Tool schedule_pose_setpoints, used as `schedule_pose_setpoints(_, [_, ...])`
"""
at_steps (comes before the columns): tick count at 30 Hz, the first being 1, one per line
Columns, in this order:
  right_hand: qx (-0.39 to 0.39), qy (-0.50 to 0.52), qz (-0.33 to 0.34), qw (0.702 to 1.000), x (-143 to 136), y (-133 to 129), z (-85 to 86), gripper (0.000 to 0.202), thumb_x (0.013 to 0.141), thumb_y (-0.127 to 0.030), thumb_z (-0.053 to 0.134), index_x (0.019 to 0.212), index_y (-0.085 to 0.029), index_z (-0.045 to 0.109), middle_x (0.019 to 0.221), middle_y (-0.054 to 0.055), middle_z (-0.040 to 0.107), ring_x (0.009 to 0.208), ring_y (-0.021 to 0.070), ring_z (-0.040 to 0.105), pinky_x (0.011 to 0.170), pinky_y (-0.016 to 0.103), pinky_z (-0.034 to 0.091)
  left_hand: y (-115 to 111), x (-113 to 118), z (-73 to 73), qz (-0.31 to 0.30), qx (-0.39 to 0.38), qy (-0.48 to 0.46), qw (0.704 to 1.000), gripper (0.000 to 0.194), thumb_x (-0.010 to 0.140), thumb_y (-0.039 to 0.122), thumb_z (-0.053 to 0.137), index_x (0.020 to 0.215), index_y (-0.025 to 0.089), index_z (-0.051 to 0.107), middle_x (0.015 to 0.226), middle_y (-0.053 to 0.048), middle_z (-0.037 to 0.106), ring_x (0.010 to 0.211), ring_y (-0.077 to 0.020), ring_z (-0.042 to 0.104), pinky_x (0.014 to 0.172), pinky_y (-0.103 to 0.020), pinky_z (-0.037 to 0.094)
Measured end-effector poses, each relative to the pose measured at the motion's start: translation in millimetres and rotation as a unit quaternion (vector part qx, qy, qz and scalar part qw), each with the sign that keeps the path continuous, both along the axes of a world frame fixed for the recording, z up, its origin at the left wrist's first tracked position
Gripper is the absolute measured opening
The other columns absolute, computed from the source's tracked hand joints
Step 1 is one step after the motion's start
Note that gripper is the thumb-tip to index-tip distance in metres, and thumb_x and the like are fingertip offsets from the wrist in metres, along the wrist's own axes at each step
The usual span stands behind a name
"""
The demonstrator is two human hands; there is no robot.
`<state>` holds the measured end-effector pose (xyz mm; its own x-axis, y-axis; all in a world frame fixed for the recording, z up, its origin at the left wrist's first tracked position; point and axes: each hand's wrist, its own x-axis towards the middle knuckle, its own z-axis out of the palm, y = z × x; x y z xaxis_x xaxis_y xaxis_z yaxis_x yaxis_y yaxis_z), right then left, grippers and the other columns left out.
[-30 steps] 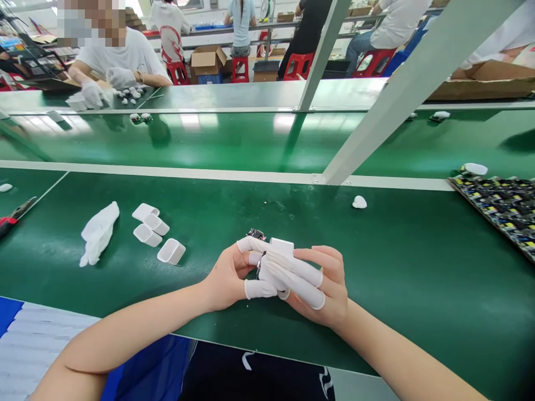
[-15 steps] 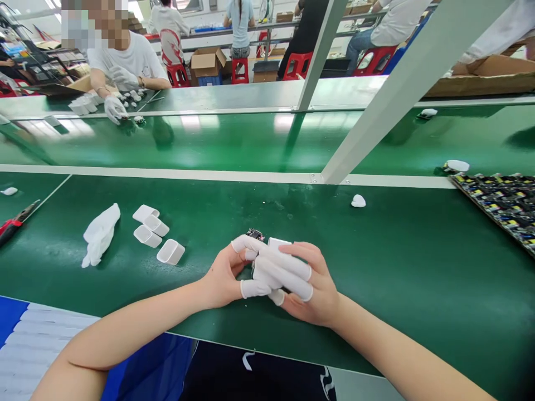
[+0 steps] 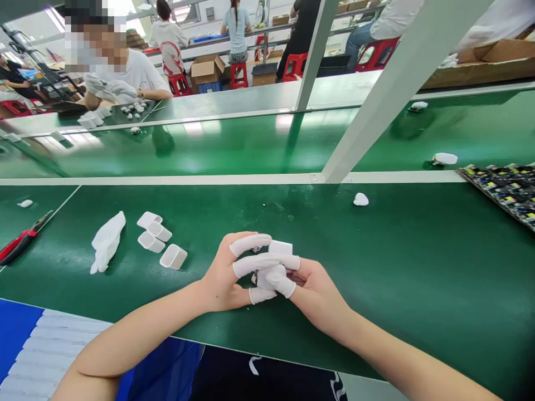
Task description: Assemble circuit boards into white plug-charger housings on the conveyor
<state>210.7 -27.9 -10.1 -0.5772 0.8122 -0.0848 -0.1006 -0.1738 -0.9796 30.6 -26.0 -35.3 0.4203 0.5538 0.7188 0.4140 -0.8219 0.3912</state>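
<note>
My left hand (image 3: 236, 273), with white finger covers, curls round a small white part (image 3: 266, 277) with a dark edge. From the right, my right hand (image 3: 307, 281) closes on the same part, its covered thumb and forefinger pressed against it. The fingers of both hands overlap and hide much of the piece. Just behind the fingertips stands a white housing (image 3: 280, 247). A bit of a dark circuit board (image 3: 256, 249) shows between my left fingers. Left of my hands, several open white housings (image 3: 173, 257) lie on the green table (image 3: 234, 334).
A crumpled white glove (image 3: 107, 242) and red-handled pliers (image 3: 24, 242) lie left. A small white piece (image 3: 360, 199) lies right of centre, a tray of circuit boards (image 3: 505, 189) far right. A slanted metal post (image 3: 376, 106) rises behind. A person in white gloves sits across.
My left fingers have spread forward over the part, and my right fingers have drawn back from on top, with the thumb now in front. The view has tilted slightly.
</note>
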Motion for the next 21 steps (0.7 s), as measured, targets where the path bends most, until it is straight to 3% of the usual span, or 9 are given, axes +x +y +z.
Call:
schedule_pose_setpoints(3, [-0.011,-0.008,0.004,1.000,0,2,-1.7,0.029,0.081,-0.042,0.066,0.094,-0.017,0.070,0.084,0.004,0.069,0.080,0.0187,0.064,0.079,0.032,0.053,6,-5,1.2,0.024,0.051,0.037,0.998,0.046,0.075,0.036,0.075,0.114,0.021,0.057,0.113,-0.010,0.064,0.112,-0.0258,0.055,0.094,-0.043,0.046])
schedule_pose_setpoints(8, [-0.034,-0.017,0.079,0.996,4,10,1.0,0.032,0.076,-0.042,0.071,0.096,-0.017,0.071,0.086,0.004,0.069,0.082,0.0196,0.064,0.085,0.036,0.052,11,-12,1.6,0.030,0.120,0.052,0.991,0.038,0.074,0.039,0.074,0.107,0.026,0.061,0.091,-0.001,0.074,0.104,-0.0234,0.062,0.104,-0.047,0.035])
schedule_pose_setpoints(11, [-0.049,-0.019,0.101,0.993,7,13,0.8,0.035,0.076,-0.045,0.070,0.097,-0.016,0.071,0.084,0.004,0.068,0.080,0.0179,0.063,0.083,0.034,0.051,12,-12,2.8,0.027,0.108,0.041,0.993,0.038,0.074,0.044,0.073,0.105,0.025,0.062,0.089,-0.001,0.075,0.103,-0.0236,0.063,0.102,-0.046,0.036])
schedule_pose_setpoints(16, [-0.053,-0.015,0.072,0.996,4,12,-7.7,0.040,0.082,-0.053,0.060,0.080,-0.014,0.070,0.072,0.002,0.062,0.069,0.0148,0.055,0.072,0.029,0.048,12,-10,1.6,0.006,0.103,0.025,0.994,0.044,0.069,0.047,0.077,0.101,0.021,0.062,0.089,-0.004,0.075,0.098,-0.0230,0.065,0.101,-0.044,0.037])
schedule_pose_setpoints(21, [-0.052,-0.012,0.100,0.994,6,15,-4.6,0.034,0.082,-0.045,0.064,0.097,-0.016,0.070,0.085,0.003,0.064,0.079,0.0162,0.056,0.077,0.029,0.046,15,-12,-2.2,0.009,0.087,0.022,0.996,0.043,0.067,0.047,0.078,0.098,0.022,0.063,0.088,-0.003,0.075,0.099,-0.0236,0.066,0.105,-0.045,0.032])
